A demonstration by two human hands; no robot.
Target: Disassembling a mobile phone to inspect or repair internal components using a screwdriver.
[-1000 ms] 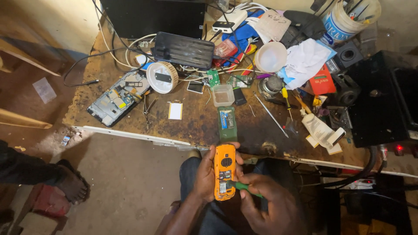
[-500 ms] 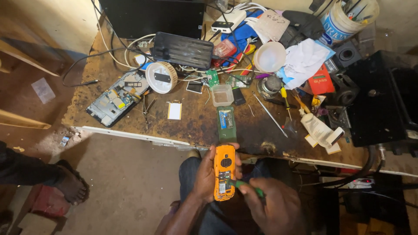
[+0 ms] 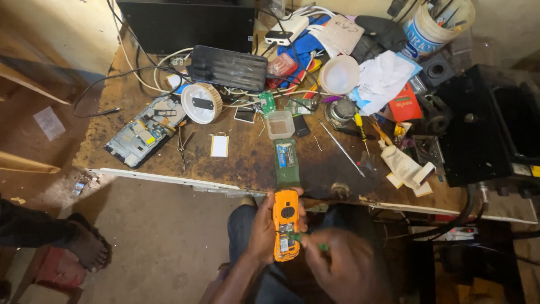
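step: unscrewing opened orange phone (image 3: 286, 232), near edge over lap | left hand (image 3: 263, 229) clasps phone | right hand (image 3: 343, 264) pinches green screwdriver (image 3: 308, 241) | next likely: steady tip, turn gently

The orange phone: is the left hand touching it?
Touching. The head view shows the left hand wrapped around the left edge of the orange phone, with the thumb lying on its front.

Red box (image 3: 406, 104) right of centre, under white cloth. Blue-and-white labelled tub (image 3: 428, 29) at top right corner. Small white card (image 3: 219, 145) flat at mid-bench. Green-labelled battery (image 3: 286, 156) near front edge. Bare screen (image 3: 245, 115) beside white disc.
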